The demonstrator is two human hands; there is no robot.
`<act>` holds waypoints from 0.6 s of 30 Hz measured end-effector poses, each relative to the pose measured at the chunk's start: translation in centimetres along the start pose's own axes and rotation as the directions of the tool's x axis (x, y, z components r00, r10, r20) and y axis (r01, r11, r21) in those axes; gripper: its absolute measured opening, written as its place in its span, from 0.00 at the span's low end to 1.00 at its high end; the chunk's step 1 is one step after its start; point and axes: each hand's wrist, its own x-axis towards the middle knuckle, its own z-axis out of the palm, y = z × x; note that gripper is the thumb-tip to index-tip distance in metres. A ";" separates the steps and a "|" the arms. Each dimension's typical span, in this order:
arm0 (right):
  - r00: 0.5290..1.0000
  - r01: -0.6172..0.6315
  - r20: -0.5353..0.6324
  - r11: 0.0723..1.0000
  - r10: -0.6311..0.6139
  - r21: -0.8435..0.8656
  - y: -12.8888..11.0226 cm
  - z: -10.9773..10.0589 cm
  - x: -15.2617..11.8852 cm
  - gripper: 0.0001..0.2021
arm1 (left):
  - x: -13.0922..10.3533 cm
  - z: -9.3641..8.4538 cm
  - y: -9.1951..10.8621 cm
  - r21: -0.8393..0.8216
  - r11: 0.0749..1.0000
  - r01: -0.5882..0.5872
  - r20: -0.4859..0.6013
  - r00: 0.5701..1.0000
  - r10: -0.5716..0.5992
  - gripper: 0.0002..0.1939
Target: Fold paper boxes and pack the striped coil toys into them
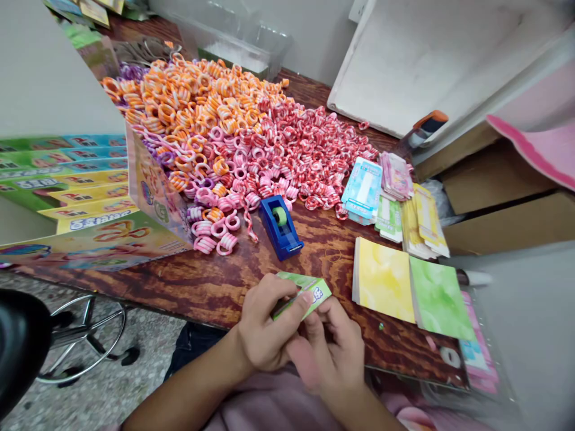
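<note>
A small green printed box (309, 292) is held close to my body, just over the table's front edge. My left hand (272, 323) grips it, fingers on its far side and thumb along the near face. Beneath its right end, the fingers of my right hand (330, 344) are curled and touch the box; part of them is hidden. Beyond my hands a blue tape dispenser (281, 227) with a green roll stands on the wooden table (211, 281). Behind it spreads a big heap of striped coiled rings (242, 131) in orange, pink, red and purple.
A display carton (157, 197) with several coloured boxes stands on the left. At right lie flat blue cartons (363, 185), yellow cartons (424, 218), a yellow card stack (385, 278) and a green card stack (440, 296). A wheeled stool (85, 329) is at lower left.
</note>
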 end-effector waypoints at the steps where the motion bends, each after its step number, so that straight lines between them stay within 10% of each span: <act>1: 0.999 0.035 -0.029 0.999 -0.036 -0.025 0.8 0.2 -0.2 0.06 | 0.0 0.0 0.1 -0.007 1.000 0.010 -0.004 1.000 -0.010 0.17; 11: 0.986 -0.140 -0.077 0.983 0.150 0.118 3.3 1.2 -0.1 0.14 | 1.6 -0.6 0.4 0.025 0.994 0.106 -0.057 0.993 -0.105 0.08; 18: 0.784 -0.613 0.284 0.613 0.552 0.499 2.7 -0.6 -0.8 0.35 | -4.0 0.0 4.1 -0.162 0.980 0.119 0.200 0.976 -0.086 0.09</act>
